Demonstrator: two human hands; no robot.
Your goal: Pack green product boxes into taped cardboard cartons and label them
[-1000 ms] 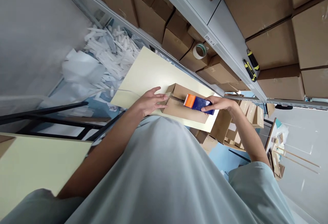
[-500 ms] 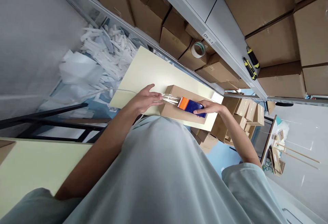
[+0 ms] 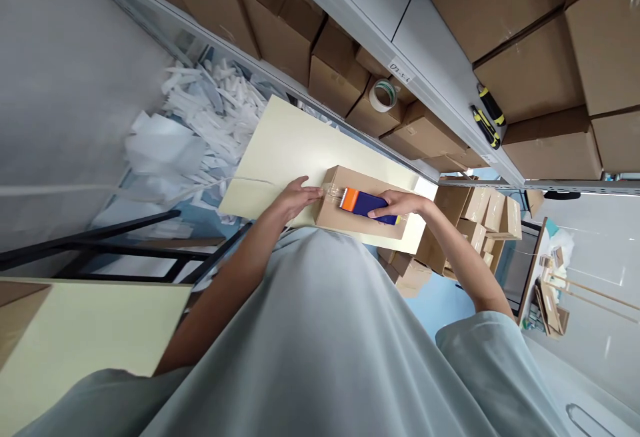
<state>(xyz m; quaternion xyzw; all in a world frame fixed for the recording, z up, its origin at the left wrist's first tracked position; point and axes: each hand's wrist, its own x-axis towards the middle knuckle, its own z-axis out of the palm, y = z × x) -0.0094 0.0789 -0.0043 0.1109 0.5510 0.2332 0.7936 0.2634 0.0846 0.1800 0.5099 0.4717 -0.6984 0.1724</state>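
Note:
A long brown cardboard box lies on the pale yellow table. Clear tape shows on the box near its left end. My right hand is wrapped round a blue and orange tape dispenser, whose toothed orange end rests over the box top. At the box's left end is my left hand, fingers stretched out, the fingertips touching the taped end.
Cardboard boxes fill the shelf beyond the table. A tape roll stands there; two yellow-black cutters lie on the upper shelf. White scraps are heaped at the left. A thin cord crosses the table's left edge.
The clear tape strip that stretched between my left hand and the dispenser now lies against the box end. My left hand has closed in on the box; the dispenser has shifted slightly left.

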